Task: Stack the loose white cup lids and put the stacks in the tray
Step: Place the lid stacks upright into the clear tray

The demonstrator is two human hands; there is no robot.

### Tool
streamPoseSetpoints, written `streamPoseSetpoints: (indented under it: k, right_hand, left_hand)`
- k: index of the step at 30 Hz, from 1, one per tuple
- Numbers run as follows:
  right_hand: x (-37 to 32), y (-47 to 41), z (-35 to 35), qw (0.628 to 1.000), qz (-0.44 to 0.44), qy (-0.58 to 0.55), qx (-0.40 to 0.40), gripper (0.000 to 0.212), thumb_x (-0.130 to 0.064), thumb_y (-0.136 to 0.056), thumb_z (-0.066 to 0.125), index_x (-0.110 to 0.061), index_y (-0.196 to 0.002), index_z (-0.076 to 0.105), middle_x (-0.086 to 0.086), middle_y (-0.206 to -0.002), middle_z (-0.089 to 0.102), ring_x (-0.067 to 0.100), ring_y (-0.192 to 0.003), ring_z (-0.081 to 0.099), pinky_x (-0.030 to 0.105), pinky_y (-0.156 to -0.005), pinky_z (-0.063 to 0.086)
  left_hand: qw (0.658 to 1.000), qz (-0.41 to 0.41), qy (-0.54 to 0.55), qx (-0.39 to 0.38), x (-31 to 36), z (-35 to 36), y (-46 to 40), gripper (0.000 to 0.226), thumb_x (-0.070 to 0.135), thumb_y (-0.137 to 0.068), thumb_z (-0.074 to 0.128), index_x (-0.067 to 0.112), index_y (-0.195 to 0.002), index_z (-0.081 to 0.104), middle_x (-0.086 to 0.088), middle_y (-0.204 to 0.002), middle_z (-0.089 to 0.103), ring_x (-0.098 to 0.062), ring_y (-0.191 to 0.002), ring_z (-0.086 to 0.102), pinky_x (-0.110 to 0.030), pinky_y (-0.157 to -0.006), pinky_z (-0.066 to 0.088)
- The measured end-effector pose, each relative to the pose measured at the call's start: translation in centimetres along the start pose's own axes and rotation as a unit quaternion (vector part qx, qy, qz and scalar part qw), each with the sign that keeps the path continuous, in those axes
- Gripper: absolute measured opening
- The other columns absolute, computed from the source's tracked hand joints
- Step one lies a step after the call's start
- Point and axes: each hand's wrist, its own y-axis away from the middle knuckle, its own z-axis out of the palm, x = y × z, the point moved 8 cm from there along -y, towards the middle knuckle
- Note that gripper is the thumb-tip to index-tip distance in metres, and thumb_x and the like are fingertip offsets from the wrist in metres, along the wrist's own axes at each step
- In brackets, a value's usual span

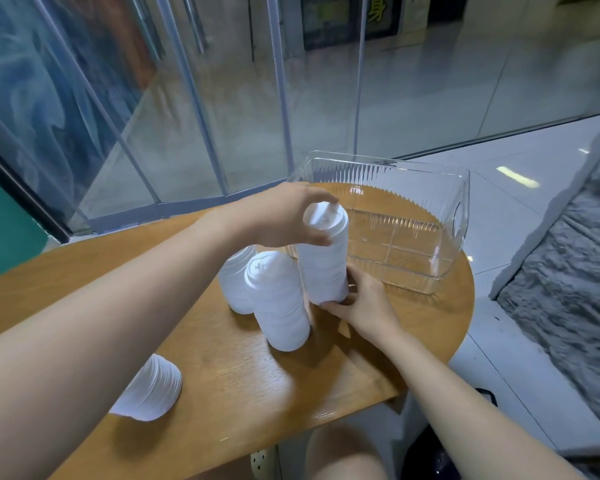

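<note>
Your lid stacks (pixel 323 258) look like thin white plastic, matt and finely ridged along their sides. The tray (pixel 458 216) is clear glossy plastic with ribbed walls. The surface (pixel 222 375) shows grained wood with a soft sheen. Beside you, the floor (pixel 499 209) is glossy pale tile.

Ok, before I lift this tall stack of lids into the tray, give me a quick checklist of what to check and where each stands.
1. Top held: left hand grips the top of the tall stack. Ok.
2. Bottom supported: right hand holds the base, fingers curled around it. Ok.
3. Stack straight: it looks upright and even. Ok.
4. Tray free: nothing visible inside. Ok.
5. Path clear: the tray sits right behind the stack, its near wall close to it, so lift over the rim. Ok.
6. Neighbours safe: the middle stack stands very close; whether they touch, cannot tell.
</note>
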Motion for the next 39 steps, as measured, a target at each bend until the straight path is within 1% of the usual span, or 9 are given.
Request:
streamPoseSetpoints:
  k: [4, 7, 10, 15, 20, 25, 29, 35, 39]
  right_hand:
    - [-1.9, -0.5, -2.5, 0.998, -0.030, -0.005, 0.057, 0.066, -0.025, -0.067, 0.092, -0.026, -0.127, 0.065, -0.015, -0.111, 0.072, 0.003, -0.099, 0.067, 0.034, -0.084, 0.058]
    - [-4.0, -1.4, -4.4, 0.995, -0.054, 0.000, 0.087, 0.064, -0.026, -0.067, 0.093, -0.025, -0.125, 0.066, -0.015, -0.109, 0.073, 0.002, -0.096, 0.068, 0.025, -0.082, 0.057]
    - [-6.4, -2.6, -6.2, 0.992, -0.076, -0.003, 0.102, 0.058, -0.026, -0.067, 0.094, -0.031, -0.118, 0.065, -0.021, -0.104, 0.070, -0.001, -0.095, 0.066, 0.017, -0.080, 0.054]
    - [-7.7, -6.3, -7.2, 0.992, -0.065, 0.008, 0.109, 0.054, -0.031, -0.066, 0.096, -0.030, -0.109, 0.064, -0.018, -0.096, 0.070, 0.004, -0.089, 0.067, 0.026, -0.077, 0.057]
    - [-6.5, -11.5, -6.5, 0.997, -0.034, 0.021, 0.073, 0.059, -0.033, -0.067, 0.095, -0.027, -0.117, 0.064, -0.014, -0.103, 0.070, 0.009, -0.094, 0.067, 0.031, -0.080, 0.056]
    - [-3.7, -16.7, -4.7, 0.999, 0.003, 0.034, 0.031, 0.069, -0.029, -0.066, 0.097, -0.021, -0.126, 0.064, -0.010, -0.104, 0.068, 0.014, -0.097, 0.066, 0.026, -0.075, 0.049]
    - [-0.6, -20.3, -3.1, 0.998, 0.034, 0.047, 0.014, 0.068, -0.026, -0.066, 0.096, -0.019, -0.126, 0.065, -0.008, -0.103, 0.069, 0.017, -0.098, 0.068, 0.033, -0.084, 0.055]
    - [2.2, -23.5, -1.0, 0.997, 0.072, 0.021, -0.004, 0.067, -0.031, -0.064, 0.095, -0.025, -0.122, 0.062, -0.010, -0.106, 0.071, 0.011, -0.096, 0.068, 0.031, -0.083, 0.055]
    - [4.1, -24.0, -0.7, 0.996, 0.090, 0.018, -0.019, 0.067, -0.028, -0.066, 0.095, -0.024, -0.123, 0.060, -0.007, -0.110, 0.070, 0.014, -0.101, 0.068, 0.036, -0.088, 0.056]
  left_hand:
    - [0.999, 0.016, 0.018, 0.037, 1.7, -3.1, 0.2, 0.071, 0.051, -0.089, 0.075, 0.036, -0.152, 0.046, 0.008, -0.149, 0.052, -0.007, -0.104, 0.044, -0.025, -0.091, 0.035]
    - [0.997, 0.022, 0.034, 0.065, 2.7, -6.0, 0.3, 0.070, 0.052, -0.089, 0.076, 0.036, -0.151, 0.047, 0.010, -0.150, 0.052, -0.005, -0.107, 0.045, -0.025, -0.093, 0.035]
    - [0.995, 0.020, 0.037, 0.085, 3.3, -8.8, 0.2, 0.070, 0.053, -0.088, 0.076, 0.038, -0.150, 0.048, 0.011, -0.150, 0.052, -0.007, -0.115, 0.050, -0.026, -0.096, 0.037]
    - [0.993, 0.026, 0.017, 0.112, 3.2, -11.5, -2.2, 0.071, 0.053, -0.089, 0.075, 0.037, -0.151, 0.047, 0.012, -0.153, 0.051, -0.013, -0.136, 0.048, -0.022, -0.098, 0.032]
    - [0.996, 0.005, 0.002, 0.089, 0.5, -11.8, -6.9, 0.070, 0.056, -0.089, 0.074, 0.036, -0.151, 0.048, 0.010, -0.153, 0.051, -0.017, -0.136, 0.050, -0.025, -0.099, 0.034]
    - [0.998, -0.027, -0.002, 0.055, -4.0, -10.2, -12.2, 0.072, 0.057, -0.088, 0.075, 0.033, -0.150, 0.049, 0.005, -0.153, 0.052, -0.019, -0.127, 0.055, -0.026, -0.094, 0.035]
    - [0.999, -0.041, 0.021, 0.030, -7.1, -8.5, -16.3, 0.070, 0.052, -0.089, 0.076, 0.030, -0.150, 0.050, 0.004, -0.152, 0.052, -0.016, -0.123, 0.053, -0.025, -0.095, 0.034]
    - [0.998, -0.051, 0.038, 0.023, -10.6, -6.2, -20.5, 0.070, 0.053, -0.086, 0.078, 0.032, -0.148, 0.053, 0.003, -0.151, 0.053, -0.019, -0.128, 0.054, -0.028, -0.095, 0.038]
    - [0.998, -0.039, 0.037, 0.017, -11.3, -4.3, -21.6, 0.073, 0.052, -0.085, 0.080, 0.031, -0.148, 0.052, 0.001, -0.148, 0.056, -0.019, -0.128, 0.055, -0.029, -0.096, 0.041]
